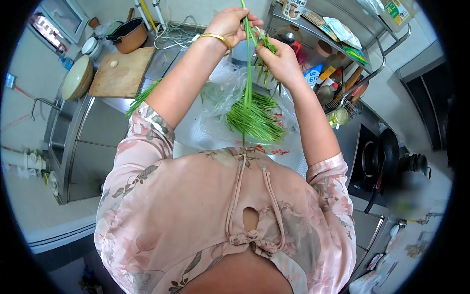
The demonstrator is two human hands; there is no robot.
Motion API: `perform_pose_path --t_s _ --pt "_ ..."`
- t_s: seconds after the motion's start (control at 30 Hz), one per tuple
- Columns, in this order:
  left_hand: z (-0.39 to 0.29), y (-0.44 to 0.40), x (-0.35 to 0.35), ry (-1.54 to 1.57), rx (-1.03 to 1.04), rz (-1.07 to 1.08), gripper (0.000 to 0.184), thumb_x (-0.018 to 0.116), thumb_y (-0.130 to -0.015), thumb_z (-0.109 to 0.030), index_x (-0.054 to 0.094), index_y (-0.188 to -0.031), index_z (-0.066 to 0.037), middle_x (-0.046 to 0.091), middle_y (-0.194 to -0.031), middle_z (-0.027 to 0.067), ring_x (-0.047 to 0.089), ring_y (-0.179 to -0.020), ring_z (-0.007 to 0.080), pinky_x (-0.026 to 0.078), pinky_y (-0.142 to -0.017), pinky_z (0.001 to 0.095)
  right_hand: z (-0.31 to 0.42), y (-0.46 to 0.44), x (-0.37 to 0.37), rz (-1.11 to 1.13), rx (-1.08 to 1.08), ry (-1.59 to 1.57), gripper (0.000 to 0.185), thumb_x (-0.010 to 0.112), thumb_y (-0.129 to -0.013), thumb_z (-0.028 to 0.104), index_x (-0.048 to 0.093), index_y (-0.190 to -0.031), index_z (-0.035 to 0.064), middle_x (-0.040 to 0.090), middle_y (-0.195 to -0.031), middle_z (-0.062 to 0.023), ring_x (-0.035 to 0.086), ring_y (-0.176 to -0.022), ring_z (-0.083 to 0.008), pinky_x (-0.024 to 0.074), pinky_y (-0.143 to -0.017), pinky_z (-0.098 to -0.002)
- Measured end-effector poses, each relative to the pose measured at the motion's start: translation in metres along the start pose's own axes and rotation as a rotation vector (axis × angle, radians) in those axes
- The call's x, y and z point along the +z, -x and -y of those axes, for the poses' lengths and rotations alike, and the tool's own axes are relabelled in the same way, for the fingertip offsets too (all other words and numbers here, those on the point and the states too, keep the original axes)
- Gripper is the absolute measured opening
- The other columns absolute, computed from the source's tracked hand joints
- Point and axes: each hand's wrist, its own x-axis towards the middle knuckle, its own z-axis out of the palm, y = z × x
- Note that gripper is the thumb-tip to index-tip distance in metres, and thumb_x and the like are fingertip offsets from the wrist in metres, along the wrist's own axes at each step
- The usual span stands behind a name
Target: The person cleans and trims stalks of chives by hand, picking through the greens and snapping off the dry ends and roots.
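Observation:
Raised at the top of the head view, my left hand [229,25] has its fingers closed on a few long green stalks [248,73] that hang down in front of me. My right hand [278,58], just to the right and slightly lower, pinches a small bunch of green leafy pieces [265,55]. Below both hands a pile of green stalks [254,116] lies on a clear plastic bag [215,98] on the metal counter [188,128]. More green stalks [142,98] show to the left, partly behind my left forearm.
At the left are a wooden cutting board [117,73] with a small round item, a brown pot [131,36] and a large bowl [77,78]. A metal rack [338,46] with jars and packets stands at the right, beyond it a stove with a black pan [388,152].

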Motion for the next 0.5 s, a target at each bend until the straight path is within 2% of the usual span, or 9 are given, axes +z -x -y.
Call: perform_pose_path --t_s 0.03,0.13,0.17,0.27,0.3,0.4,0.43,0.5 --pt "0.0 -0.002 -0.001 0.005 0.007 0.0 0.017 0.041 -0.09 -0.013 0.044 -0.09 0.003 0.052 -0.082 0.0144 0.057 -0.078 0.0247 0.052 -0.076 0.0453 -0.004 0.0 0.001 -0.01 -0.007 -0.06 0.021 0.054 -0.077 0.02 0.056 -0.082 -0.0002 0.048 -0.056 -0.0053 0.043 -0.053 -0.0114 0.0374 -0.051 -0.0273" --pt "-0.003 -0.008 0.003 0.157 -0.097 -0.13 0.019 0.038 -0.091 -0.013 0.043 -0.087 0.005 0.051 -0.083 0.0175 0.057 -0.08 0.0276 0.052 -0.078 0.0449 0.0 0.005 0.0 -0.158 -0.165 -0.093 0.018 0.054 -0.079 0.018 0.055 -0.08 -0.0003 0.05 -0.061 -0.0055 0.043 -0.056 -0.01 0.038 -0.053 -0.0265" --pt "-0.001 -0.022 -0.011 0.224 -0.096 -0.109 0.02 0.038 -0.091 -0.013 0.042 -0.088 0.006 0.051 -0.083 0.018 0.057 -0.08 0.0281 0.052 -0.078 0.0449 0.002 0.008 -0.002 -0.203 -0.25 -0.066 0.016 0.053 -0.08 0.015 0.054 -0.079 0.0 0.052 -0.067 -0.0036 0.044 -0.062 -0.008 0.0386 -0.057 -0.0255" --pt "0.0 -0.058 -0.054 0.367 -0.084 -0.09 0.021 0.035 -0.092 -0.013 0.04 -0.089 0.007 0.05 -0.085 0.0192 0.056 -0.081 0.0293 0.051 -0.08 0.0452 0.01 0.019 -0.01 -0.226 -0.152 -0.255 0.014 0.052 -0.08 0.014 0.054 -0.081 0.0 0.055 -0.07 -0.0023 0.047 -0.065 -0.0097 0.0393 -0.06 -0.0247" --pt "-0.004 -0.059 -0.055 0.375 -0.076 -0.112 0.021 0.035 -0.092 -0.014 0.039 -0.089 0.007 0.05 -0.086 0.0192 0.056 -0.082 0.0294 0.051 -0.08 0.0456 0.005 0.017 -0.011 -0.207 -0.213 -0.281 0.01 0.05 -0.081 0.011 0.054 -0.082 0.0019 0.055 -0.071 -0.001 0.049 -0.065 -0.0101 0.0397 -0.06 -0.0231" --pt "-0.01 -0.063 -0.063 0.359 -0.037 -0.127 0.019 0.034 -0.092 -0.012 0.036 -0.094 0.006 0.049 -0.088 0.0194 0.055 -0.084 0.0294 0.05 -0.08 0.0479 0.007 0.027 -0.018 0.001 0.174 -0.561 0.01 0.05 -0.082 0.013 0.055 -0.083 0.0038 0.054 -0.068 -0.0008 0.047 -0.059 -0.0089 0.0373 -0.054 -0.0199" --pt "-0.012 -0.058 -0.06 0.347 -0.014 -0.144 0.018 0.034 -0.092 -0.012 0.036 -0.094 0.006 0.049 -0.088 0.0194 0.055 -0.084 0.0294 0.05 -0.081 0.0483 -0.003 0.028 -0.024 0.156 0.296 -0.511 0.013 0.048 -0.081 0.011 0.054 -0.091 0.0043 0.051 -0.067 0.0006 0.045 -0.062 -0.007 0.0358 -0.055 -0.0203" --pt "-0.014 -0.059 -0.062 0.338 0.005 -0.153 0.017 0.034 -0.092 -0.011 0.036 -0.095 0.005 0.049 -0.088 0.0193 0.055 -0.084 0.0294 0.05 -0.081 0.0489 0.001 0.036 -0.022 0.296 0.412 -0.584 0.015 0.048 -0.082 0.013 0.054 -0.093 0.0045 0.05 -0.066 0.0019 0.043 -0.059 -0.0055 0.0341 -0.053 -0.0198"
